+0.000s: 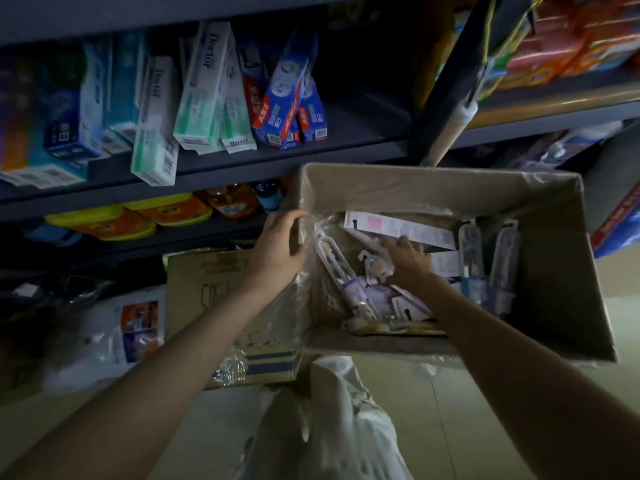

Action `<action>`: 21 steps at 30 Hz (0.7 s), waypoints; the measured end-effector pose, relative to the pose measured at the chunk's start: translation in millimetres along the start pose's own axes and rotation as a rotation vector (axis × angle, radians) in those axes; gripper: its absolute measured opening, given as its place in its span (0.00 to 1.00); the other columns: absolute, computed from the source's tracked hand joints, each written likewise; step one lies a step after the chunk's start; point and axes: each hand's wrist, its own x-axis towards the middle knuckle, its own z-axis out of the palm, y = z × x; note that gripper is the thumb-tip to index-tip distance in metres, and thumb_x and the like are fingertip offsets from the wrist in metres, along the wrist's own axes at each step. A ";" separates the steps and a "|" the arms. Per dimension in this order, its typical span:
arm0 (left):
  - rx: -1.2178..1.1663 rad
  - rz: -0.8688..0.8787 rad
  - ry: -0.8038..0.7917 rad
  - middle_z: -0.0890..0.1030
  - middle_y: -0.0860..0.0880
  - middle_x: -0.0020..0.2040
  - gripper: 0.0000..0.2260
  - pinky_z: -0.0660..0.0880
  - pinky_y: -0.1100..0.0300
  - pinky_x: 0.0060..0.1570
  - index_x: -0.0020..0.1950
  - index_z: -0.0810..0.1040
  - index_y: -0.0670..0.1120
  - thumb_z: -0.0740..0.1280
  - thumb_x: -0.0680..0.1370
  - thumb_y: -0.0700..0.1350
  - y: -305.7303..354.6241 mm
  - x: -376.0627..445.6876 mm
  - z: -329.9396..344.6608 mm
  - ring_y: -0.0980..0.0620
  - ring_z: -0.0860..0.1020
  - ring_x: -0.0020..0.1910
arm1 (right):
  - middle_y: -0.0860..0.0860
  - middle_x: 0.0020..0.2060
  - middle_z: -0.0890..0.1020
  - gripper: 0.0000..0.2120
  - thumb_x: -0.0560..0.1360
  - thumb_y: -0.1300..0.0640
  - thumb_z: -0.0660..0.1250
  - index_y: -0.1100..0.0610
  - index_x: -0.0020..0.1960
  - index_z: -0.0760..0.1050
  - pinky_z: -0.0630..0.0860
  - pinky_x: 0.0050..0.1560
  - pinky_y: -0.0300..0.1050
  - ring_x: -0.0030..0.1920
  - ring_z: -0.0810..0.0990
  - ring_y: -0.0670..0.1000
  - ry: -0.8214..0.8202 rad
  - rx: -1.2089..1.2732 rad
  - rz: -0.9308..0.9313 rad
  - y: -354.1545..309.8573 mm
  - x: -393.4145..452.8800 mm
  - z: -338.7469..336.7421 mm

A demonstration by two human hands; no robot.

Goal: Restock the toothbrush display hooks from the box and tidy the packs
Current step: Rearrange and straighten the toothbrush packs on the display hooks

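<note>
Plenty of toothbrush packs [349, 278] remain in the box [433, 188] — early going, I'd judge. Left hand [277, 247] grips its edge; right hand [407, 261] digs among packs, grasp unclear.

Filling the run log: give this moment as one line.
stage: picking from box | left hand: holds box wall | right hand: inside, on packs, grip unclear | hooks: not in view

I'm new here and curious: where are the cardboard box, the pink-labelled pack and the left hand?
cardboard box [433, 188]: head view, far inner wall.
pink-labelled pack [398, 228]: head view, card face.
left hand [277, 251]: head view, back of hand.
</note>
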 end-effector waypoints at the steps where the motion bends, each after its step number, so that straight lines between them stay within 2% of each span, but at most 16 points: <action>1: 0.014 -0.003 0.000 0.66 0.47 0.66 0.22 0.68 0.64 0.54 0.68 0.68 0.49 0.65 0.76 0.37 0.9 0.0 0.0 0.50 0.71 0.61 | 0.59 0.64 0.66 0.34 0.71 0.56 0.71 0.53 0.71 0.57 0.71 0.60 0.60 0.64 0.67 0.64 0.023 0.076 0.022 0.5 -1.6 -5.2; 4: 0.062 0.002 0.013 0.67 0.46 0.65 0.22 0.66 0.64 0.54 0.68 0.68 0.48 0.66 0.75 0.37 3.0 -4.8 -0.6 0.48 0.71 0.61 | 0.63 0.62 0.71 0.30 0.71 0.63 0.70 0.61 0.68 0.60 0.71 0.55 0.53 0.60 0.72 0.63 0.021 0.297 0.033 -2.0 -14.1 -5.7; 7: 0.081 0.038 0.032 0.67 0.45 0.65 0.22 0.68 0.63 0.55 0.67 0.68 0.46 0.67 0.75 0.37 1.9 -12.4 -5.6 0.48 0.72 0.61 | 0.61 0.59 0.76 0.22 0.74 0.61 0.66 0.62 0.67 0.66 0.72 0.54 0.49 0.59 0.75 0.61 -0.026 0.184 0.018 -4.1 -26.9 1.1; 9: 0.082 0.065 0.047 0.68 0.45 0.64 0.20 0.71 0.60 0.57 0.66 0.69 0.46 0.66 0.75 0.37 1.6 -17.1 -11.0 0.48 0.72 0.61 | 0.59 0.55 0.80 0.16 0.75 0.63 0.63 0.61 0.63 0.72 0.73 0.46 0.45 0.54 0.78 0.58 0.055 0.214 0.045 -4.6 -33.0 -5.1; 11: 0.100 0.108 0.076 0.68 0.46 0.64 0.19 0.71 0.58 0.59 0.66 0.70 0.46 0.64 0.76 0.37 4.1 -21.3 -16.9 0.48 0.71 0.62 | 0.59 0.49 0.82 0.13 0.75 0.64 0.63 0.61 0.58 0.76 0.72 0.38 0.41 0.48 0.81 0.56 0.126 0.380 0.054 -1.2 -40.5 -21.3; 12: 0.111 0.137 0.101 0.68 0.46 0.64 0.19 0.71 0.58 0.59 0.66 0.70 0.45 0.64 0.76 0.37 6.8 -22.7 -19.9 0.48 0.71 0.62 | 0.59 0.46 0.82 0.12 0.74 0.64 0.65 0.62 0.57 0.77 0.73 0.36 0.36 0.42 0.82 0.51 0.160 0.468 0.030 1.6 -47.5 -33.1; 14: 0.172 0.252 0.122 0.68 0.46 0.65 0.19 0.67 0.57 0.62 0.67 0.70 0.45 0.64 0.76 0.37 15.5 -24.7 -23.9 0.48 0.69 0.64 | 0.55 0.39 0.81 0.12 0.73 0.62 0.69 0.62 0.56 0.79 0.72 0.32 0.28 0.28 0.77 0.37 0.233 0.580 -0.088 6.4 -68.3 -60.6; 15: 0.235 0.341 0.091 0.68 0.46 0.66 0.20 0.64 0.56 0.64 0.68 0.69 0.45 0.64 0.76 0.38 21.6 -24.4 -24.4 0.47 0.67 0.66 | 0.52 0.38 0.80 0.12 0.72 0.62 0.71 0.60 0.55 0.80 0.73 0.34 0.28 0.25 0.75 0.33 0.254 0.579 -0.163 6.5 -80.6 -76.0; 18: 0.421 0.533 -0.149 0.65 0.49 0.71 0.22 0.58 0.53 0.67 0.72 0.64 0.49 0.62 0.78 0.44 43.7 -17.8 -19.8 0.49 0.62 0.70 | 0.49 0.39 0.81 0.15 0.68 0.64 0.74 0.57 0.54 0.80 0.73 0.36 0.27 0.29 0.75 0.30 0.204 0.667 -0.306 5.5 -110.8 -114.7; 19: 0.423 0.534 -0.230 0.67 0.49 0.70 0.21 0.61 0.52 0.67 0.72 0.64 0.49 0.62 0.79 0.45 51.2 -15.7 -17.0 0.49 0.64 0.70 | 0.48 0.39 0.82 0.15 0.68 0.65 0.74 0.57 0.54 0.80 0.73 0.38 0.27 0.31 0.76 0.32 0.199 0.748 -0.326 7.4 -115.8 -122.2; 21: 0.351 0.481 -0.307 0.74 0.48 0.64 0.17 0.70 0.52 0.60 0.67 0.69 0.47 0.62 0.79 0.45 63.3 -11.9 -12.8 0.49 0.73 0.62 | 0.50 0.40 0.82 0.14 0.67 0.65 0.74 0.61 0.52 0.81 0.74 0.43 0.30 0.36 0.77 0.36 0.243 0.818 -0.334 13.3 -119.5 -126.9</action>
